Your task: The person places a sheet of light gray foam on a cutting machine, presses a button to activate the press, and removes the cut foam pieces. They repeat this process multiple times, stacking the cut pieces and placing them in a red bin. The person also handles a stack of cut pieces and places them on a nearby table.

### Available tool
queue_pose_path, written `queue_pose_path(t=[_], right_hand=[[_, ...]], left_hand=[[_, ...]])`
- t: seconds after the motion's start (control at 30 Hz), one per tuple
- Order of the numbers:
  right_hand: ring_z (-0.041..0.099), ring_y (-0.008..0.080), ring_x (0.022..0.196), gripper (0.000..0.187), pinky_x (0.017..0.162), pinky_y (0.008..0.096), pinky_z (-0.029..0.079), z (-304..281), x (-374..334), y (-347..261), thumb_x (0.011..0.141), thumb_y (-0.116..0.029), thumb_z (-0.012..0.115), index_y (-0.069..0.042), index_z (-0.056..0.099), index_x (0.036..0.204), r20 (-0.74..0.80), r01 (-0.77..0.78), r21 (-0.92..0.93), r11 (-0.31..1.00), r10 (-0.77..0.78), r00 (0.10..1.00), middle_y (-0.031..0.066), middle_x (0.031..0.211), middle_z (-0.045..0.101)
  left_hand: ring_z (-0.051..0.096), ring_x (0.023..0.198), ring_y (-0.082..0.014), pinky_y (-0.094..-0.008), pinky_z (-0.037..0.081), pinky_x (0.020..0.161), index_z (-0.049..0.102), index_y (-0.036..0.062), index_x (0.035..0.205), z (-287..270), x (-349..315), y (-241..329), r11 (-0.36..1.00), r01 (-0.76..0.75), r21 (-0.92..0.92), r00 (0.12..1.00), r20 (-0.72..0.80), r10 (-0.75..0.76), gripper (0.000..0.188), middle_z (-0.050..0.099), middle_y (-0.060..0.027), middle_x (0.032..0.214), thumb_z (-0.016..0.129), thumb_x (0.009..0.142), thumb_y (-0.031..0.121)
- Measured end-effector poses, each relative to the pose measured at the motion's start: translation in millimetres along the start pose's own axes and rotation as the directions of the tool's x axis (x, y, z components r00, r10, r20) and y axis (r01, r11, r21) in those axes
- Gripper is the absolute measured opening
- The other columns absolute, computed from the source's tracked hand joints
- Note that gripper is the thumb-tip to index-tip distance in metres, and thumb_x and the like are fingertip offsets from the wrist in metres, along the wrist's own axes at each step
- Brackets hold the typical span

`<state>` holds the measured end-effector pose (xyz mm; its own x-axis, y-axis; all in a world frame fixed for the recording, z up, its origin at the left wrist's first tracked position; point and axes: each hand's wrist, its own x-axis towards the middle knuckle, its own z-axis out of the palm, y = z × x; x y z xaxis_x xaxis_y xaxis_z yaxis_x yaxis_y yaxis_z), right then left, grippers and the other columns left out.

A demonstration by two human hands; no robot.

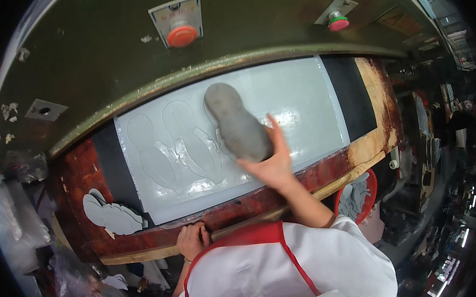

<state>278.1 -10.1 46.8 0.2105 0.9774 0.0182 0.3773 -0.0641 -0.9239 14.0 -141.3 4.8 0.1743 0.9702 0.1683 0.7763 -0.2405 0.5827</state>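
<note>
My right hand point(275, 162) is closed around the near end of a grey, sole-shaped cutting die point(235, 121). Thumb and fingers grip its two sides; its outline is slightly blurred. Under it lies a pale, glossy sheet point(301, 105). To the left of the die, two cut sole-shaped outlines point(179, 116) show in this sheet. At the near edge of the red-brown board point(236, 206), my left hand point(193, 240) rests in a loose fist, with nothing visible in it. A small pile of cut pale-grey sole pieces point(120, 218) sits at the board's left end.
A green machine body point(256, 20) spans the far side, carrying a red push button point(181, 35) and a green-and-pink one point(338, 22). Right of my forearm is a red basket point(369, 197) with grey scraps. Clear plastic bags point(19, 213) hang at the left.
</note>
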Motion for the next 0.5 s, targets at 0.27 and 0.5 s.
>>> queue_pose_path(t=[0.27, 0.5], right_hand=[[0.048, 0.0323, 0.121, 0.107, 0.099, 0.0393, 0.042, -55.0, 15.7, 25.9, 0.057, -0.009, 0.085, 0.002, 0.022, 0.143, -0.097, 0.102, -0.405, 0.909, -0.153, 0.983, 0.0230, 0.128, 0.047], [0.039, 0.0368, 0.128, 0.110, 0.105, 0.0432, 0.036, -49.5, 95.8, 14.9, 0.062, -0.021, 0.083, 0.004, 0.015, 0.146, -0.134, -0.030, -0.293, 0.956, -0.010, 0.991, 0.0252, 0.140, 0.036]], left_hand=[[0.054, 0.066, -0.0271, -0.0365, 0.044, 0.058, 0.060, 0.0083, 0.085, -0.5, 3.7, -0.5, 1.000, -0.003, 0.009, 0.997, 0.079, 0.002, 0.007, 0.056, -0.0076, 0.074, 0.062, 0.078, 0.008], [0.056, 0.066, -0.0286, -0.0373, 0.046, 0.058, 0.061, 0.0066, 0.083, -0.7, 63.2, -11.3, 0.998, 0.015, 0.055, 1.000, 0.010, -0.015, 0.004, 0.058, -0.0090, 0.073, 0.061, 0.080, 0.009]])
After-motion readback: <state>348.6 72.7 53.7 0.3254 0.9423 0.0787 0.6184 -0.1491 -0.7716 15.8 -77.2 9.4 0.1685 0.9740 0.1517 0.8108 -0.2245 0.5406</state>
